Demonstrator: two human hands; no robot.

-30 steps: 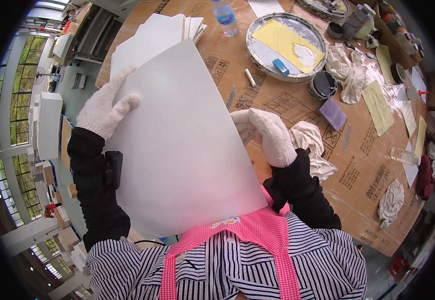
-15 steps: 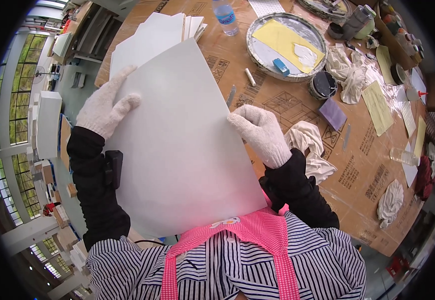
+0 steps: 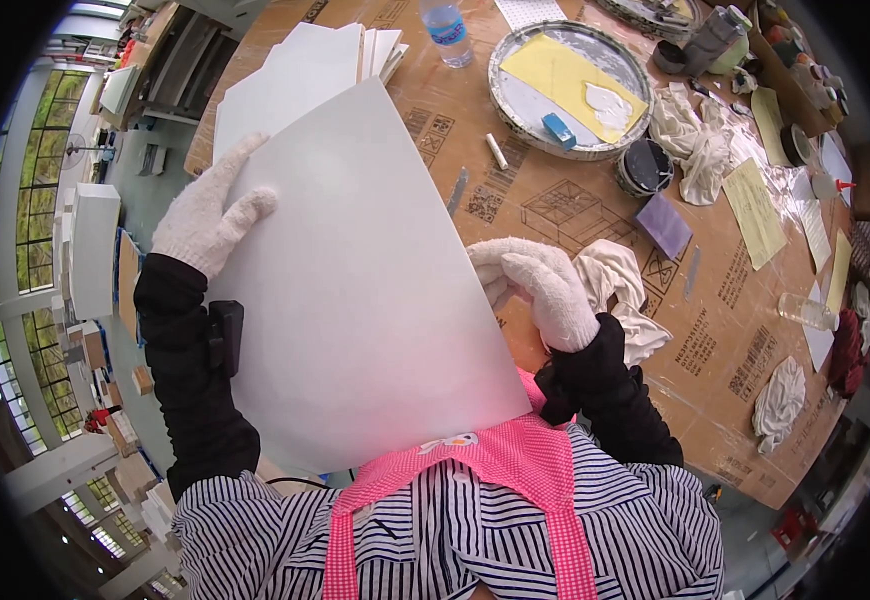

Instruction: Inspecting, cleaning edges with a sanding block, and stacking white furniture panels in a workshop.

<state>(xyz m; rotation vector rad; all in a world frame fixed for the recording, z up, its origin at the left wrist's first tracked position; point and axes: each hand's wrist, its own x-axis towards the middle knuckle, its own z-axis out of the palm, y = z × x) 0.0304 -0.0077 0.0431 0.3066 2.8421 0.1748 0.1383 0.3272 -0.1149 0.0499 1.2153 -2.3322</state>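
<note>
The left hand [image 3: 207, 215] grips the white board [image 3: 365, 270] by its left edge, the board slanting from the pink apron [image 3: 480, 452] toward some stacked panels [image 3: 295, 85] on the table [image 3: 720, 420], while the right hand [image 3: 545, 288] curls at its right edge, whether pinching it I cannot tell.

The left hand [image 3: 202, 220] touches the left edge of a white panel [image 3: 375, 270]; the curled right hand [image 3: 549, 290] is at its right edge, just left of a crumpled cloth [image 3: 613, 268] on the counter [image 3: 700, 410].
</note>
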